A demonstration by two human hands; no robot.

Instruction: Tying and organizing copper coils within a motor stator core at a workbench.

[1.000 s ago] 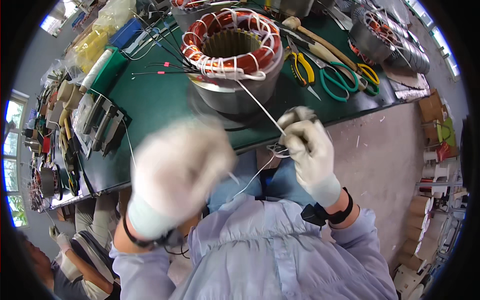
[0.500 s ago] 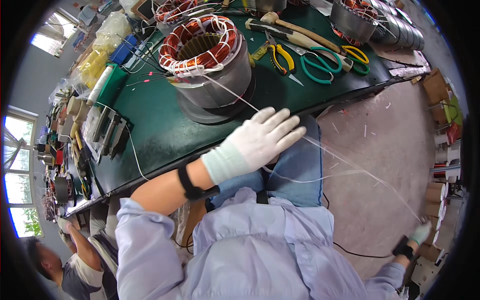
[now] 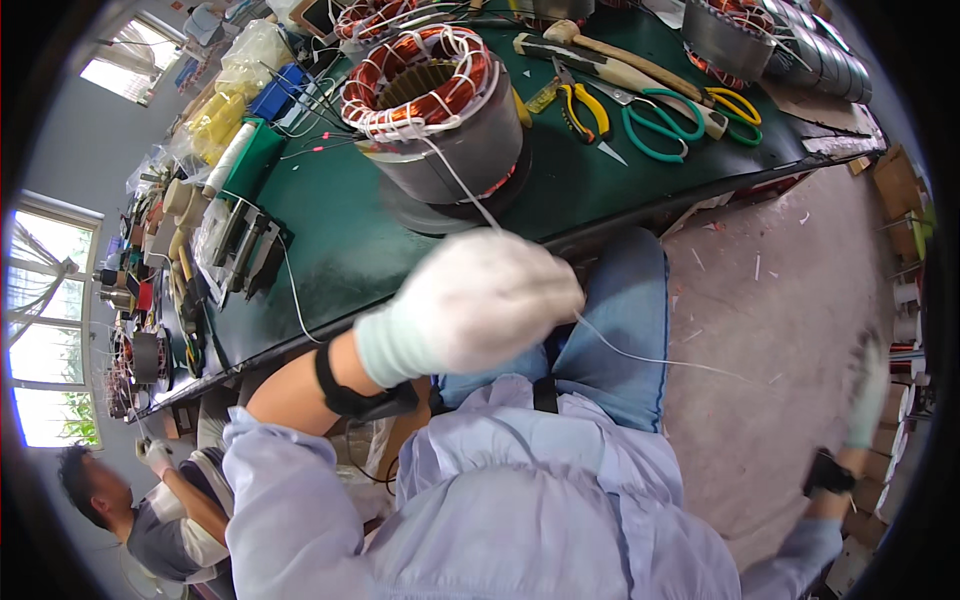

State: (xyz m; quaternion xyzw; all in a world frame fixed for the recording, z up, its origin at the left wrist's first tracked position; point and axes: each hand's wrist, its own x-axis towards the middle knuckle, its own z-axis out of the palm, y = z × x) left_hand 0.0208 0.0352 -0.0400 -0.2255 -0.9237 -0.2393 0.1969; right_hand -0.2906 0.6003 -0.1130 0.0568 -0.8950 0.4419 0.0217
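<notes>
My left hand (image 3: 480, 298), in a white knitted glove, is closed in front of the bench edge, slightly blurred. A white cord (image 3: 462, 186) runs down to it from the lacing on a motor stator (image 3: 445, 172) and comes out beyond the fingers. That loose length curves right over my knee and fades over the floor. The stator stands upright on a dark round base, its copper winding (image 3: 455, 104) tied with white cord. Far out to the right, my gloved right hand (image 3: 868, 385) is smeared by motion; its fingers and any hold on the cord are unclear.
Right of the stator on the green bench (image 3: 330, 240) lie yellow-black pliers (image 3: 585, 110), teal-handled scissors (image 3: 665, 125) and a hammer (image 3: 640, 72). More stators stand behind. A co-worker (image 3: 150, 500) sits at lower left. Shelves with spools line the right edge.
My left hand has gone from spread fingers to a closed fist at the cord, slightly lower and left. My right hand has swung upward at the far right. The view has shifted slightly.
</notes>
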